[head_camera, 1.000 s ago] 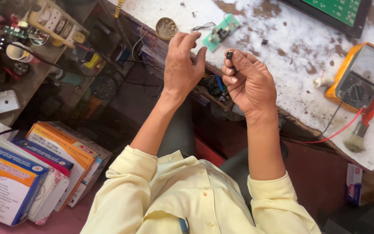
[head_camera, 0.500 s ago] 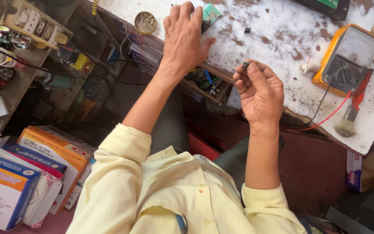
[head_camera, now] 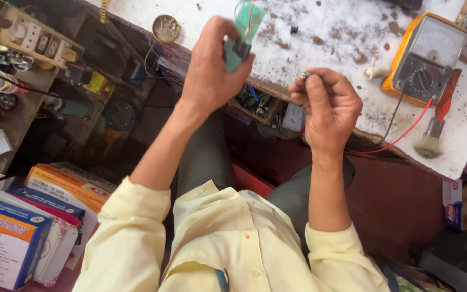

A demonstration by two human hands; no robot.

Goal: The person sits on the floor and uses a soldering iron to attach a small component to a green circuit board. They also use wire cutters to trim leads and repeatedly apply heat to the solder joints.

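Fingers of left hand clamp a green circuit board — right hand pinches something small, unclear.

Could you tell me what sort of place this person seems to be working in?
Probably an electronics repair bench. The left hand holds a green circuit board, an orange analogue multimeter with leads lies on the worn white worktop, and a brush rests beside it.

The circuit board in my left hand is green with a dark part on it. My desk is white, speckled with brown stains. The meter has an orange case, grey face, and red and black leads. My shirt is pale yellow. The boxes are blue and orange.
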